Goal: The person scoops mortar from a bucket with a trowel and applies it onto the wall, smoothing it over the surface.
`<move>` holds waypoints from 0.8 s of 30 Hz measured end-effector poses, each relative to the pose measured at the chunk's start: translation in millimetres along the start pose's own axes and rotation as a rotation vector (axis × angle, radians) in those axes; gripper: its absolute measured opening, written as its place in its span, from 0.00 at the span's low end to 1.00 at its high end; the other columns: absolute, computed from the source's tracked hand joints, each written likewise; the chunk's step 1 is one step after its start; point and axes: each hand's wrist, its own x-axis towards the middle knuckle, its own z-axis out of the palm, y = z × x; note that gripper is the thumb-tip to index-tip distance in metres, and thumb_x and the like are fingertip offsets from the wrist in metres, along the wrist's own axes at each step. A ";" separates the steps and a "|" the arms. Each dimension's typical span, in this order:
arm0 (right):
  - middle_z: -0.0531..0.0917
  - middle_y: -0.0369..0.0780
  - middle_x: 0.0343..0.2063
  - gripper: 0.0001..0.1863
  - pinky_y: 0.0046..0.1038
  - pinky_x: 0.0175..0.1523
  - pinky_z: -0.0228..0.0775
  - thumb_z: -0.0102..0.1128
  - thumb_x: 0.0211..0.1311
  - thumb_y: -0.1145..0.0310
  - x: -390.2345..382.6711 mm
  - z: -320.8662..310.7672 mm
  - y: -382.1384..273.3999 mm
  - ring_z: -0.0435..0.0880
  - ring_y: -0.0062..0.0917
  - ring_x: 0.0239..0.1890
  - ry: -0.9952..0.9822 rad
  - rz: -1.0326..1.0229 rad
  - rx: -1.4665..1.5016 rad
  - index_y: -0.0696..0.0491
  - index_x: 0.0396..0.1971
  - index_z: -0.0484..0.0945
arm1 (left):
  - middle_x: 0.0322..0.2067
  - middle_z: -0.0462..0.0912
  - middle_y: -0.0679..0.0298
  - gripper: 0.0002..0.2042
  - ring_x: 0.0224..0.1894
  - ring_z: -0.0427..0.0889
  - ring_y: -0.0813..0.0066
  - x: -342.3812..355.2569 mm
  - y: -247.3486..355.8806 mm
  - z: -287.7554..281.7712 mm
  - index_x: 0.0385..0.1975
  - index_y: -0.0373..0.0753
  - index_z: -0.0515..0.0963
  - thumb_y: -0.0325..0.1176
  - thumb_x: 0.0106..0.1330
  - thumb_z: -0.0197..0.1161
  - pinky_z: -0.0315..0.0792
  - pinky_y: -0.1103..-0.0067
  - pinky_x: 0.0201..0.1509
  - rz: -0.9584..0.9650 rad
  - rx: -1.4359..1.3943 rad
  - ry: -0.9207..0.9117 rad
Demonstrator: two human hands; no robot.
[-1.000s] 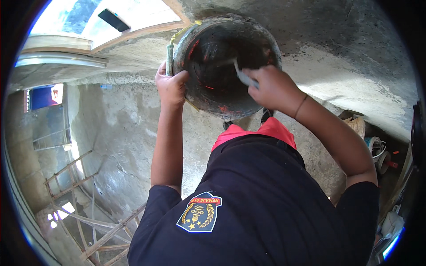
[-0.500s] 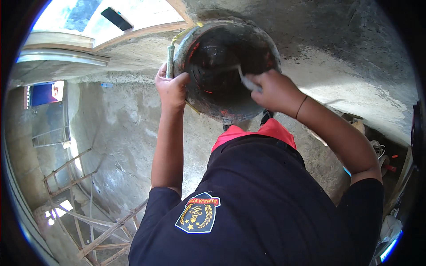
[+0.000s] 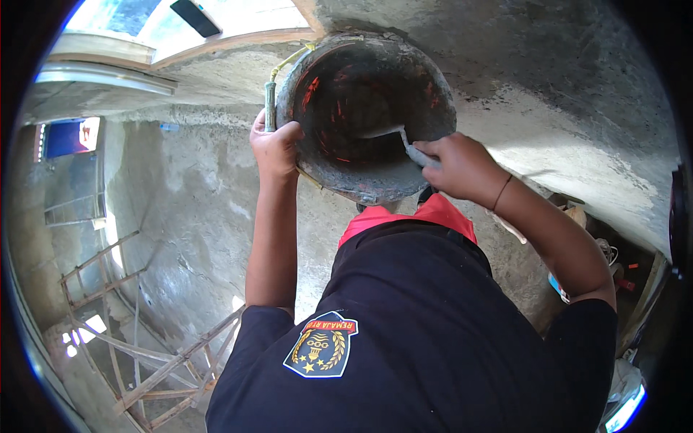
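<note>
A dark, mortar-crusted bucket (image 3: 364,189) is tilted with its open mouth toward me, in front of my waist. My left hand (image 3: 276,150) is closed on its left side, thumb over the rim, beside the handle's grip tube (image 3: 271,107). In my right hand (image 3: 465,169) is a trowel (image 3: 419,154), held by its handle at the bucket's right edge. The trowel's thin blade reaches inside, against the dark inner wall. Reddish streaks show through the grey coating within. How much mortar lies at the bottom is too dark to tell.
A phone (image 3: 195,18) lies on the bright window ledge at the upper left. Rough cement walls run along the far side. A wooden scaffold frame (image 3: 162,379) stands at the lower left. Assorted items, one of them blue (image 3: 557,286), lie beyond my right elbow.
My right hand and the trowel have shifted slightly right and toward me within the bucket. The bucket has tilted a little; my left hand keeps its hold.
</note>
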 end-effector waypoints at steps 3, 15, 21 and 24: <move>0.84 0.51 0.33 0.25 0.40 0.47 0.76 0.56 0.48 0.65 8.4 -7.9 -2.5 0.84 0.43 0.37 -0.016 0.028 -0.001 0.53 0.50 0.81 | 0.27 0.80 0.69 0.15 0.26 0.75 0.82 -4.2 -7.6 -10.7 0.33 0.31 0.77 0.18 0.41 0.56 0.70 0.84 0.32 0.012 0.067 -0.002; 0.82 0.54 0.33 0.26 0.40 0.48 0.75 0.55 0.50 0.66 31.6 2.4 -23.1 0.83 0.46 0.38 0.075 -0.042 -0.048 0.54 0.52 0.78 | 0.29 0.81 0.69 0.15 0.29 0.77 0.84 -17.3 0.9 -28.2 0.34 0.31 0.79 0.19 0.43 0.57 0.71 0.86 0.37 0.129 0.127 -0.002; 0.82 0.55 0.34 0.26 0.39 0.47 0.75 0.55 0.51 0.64 31.4 21.9 -42.6 0.83 0.46 0.37 0.086 -0.018 0.041 0.54 0.53 0.78 | 0.29 0.81 0.69 0.13 0.29 0.76 0.85 -18.3 9.9 -33.6 0.32 0.32 0.79 0.18 0.44 0.56 0.71 0.86 0.38 0.189 0.081 0.071; 0.83 0.52 0.34 0.26 0.36 0.47 0.75 0.55 0.50 0.65 29.5 26.7 -28.2 0.84 0.45 0.37 0.035 -0.056 0.052 0.54 0.52 0.79 | 0.27 0.79 0.71 0.12 0.26 0.73 0.86 -16.9 12.7 -37.6 0.31 0.32 0.78 0.17 0.44 0.56 0.67 0.88 0.33 0.174 0.016 0.133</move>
